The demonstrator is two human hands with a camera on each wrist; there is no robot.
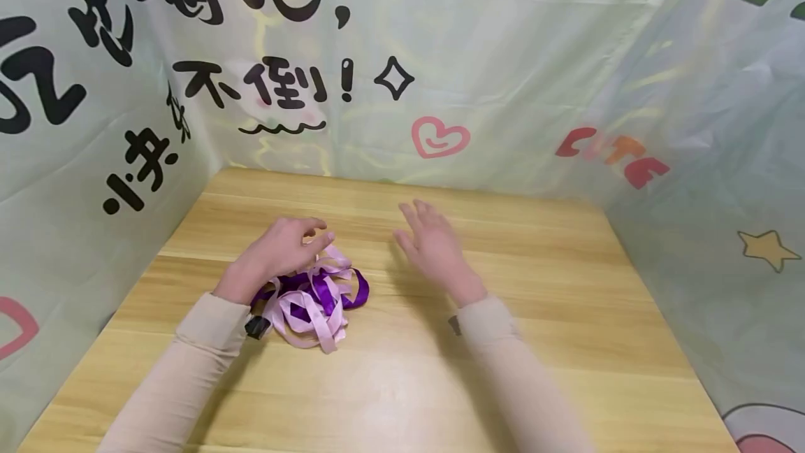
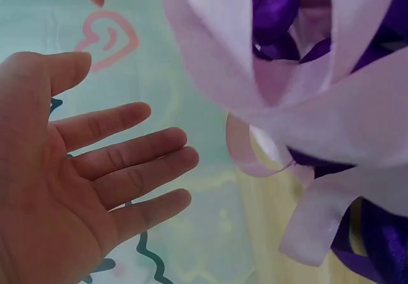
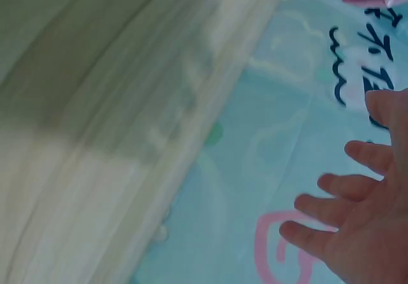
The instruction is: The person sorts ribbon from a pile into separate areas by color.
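A loose tangle of satin ribbon (image 1: 314, 299), light pink and dark purple, lies in loops on the wooden table. My left hand (image 1: 283, 249) hovers over the far left side of the heap. In the left wrist view its fingers (image 2: 137, 169) are spread and nearly straight, with the ribbon loops (image 2: 299, 99) beside them and nothing in the palm. To the right of the heap, my right hand (image 1: 434, 243) is raised above the table with its fingers extended. The right wrist view shows that hand (image 3: 363, 214) holding nothing.
The wooden table (image 1: 534, 369) extends around the ribbon on all sides. Pale printed cloth (image 1: 503, 54) hangs along its back, left and right edges, bearing black characters, a pink heart (image 1: 440, 154) and a star (image 1: 769, 250). Small dark wrist devices (image 1: 256, 327) sit under both cuffs.
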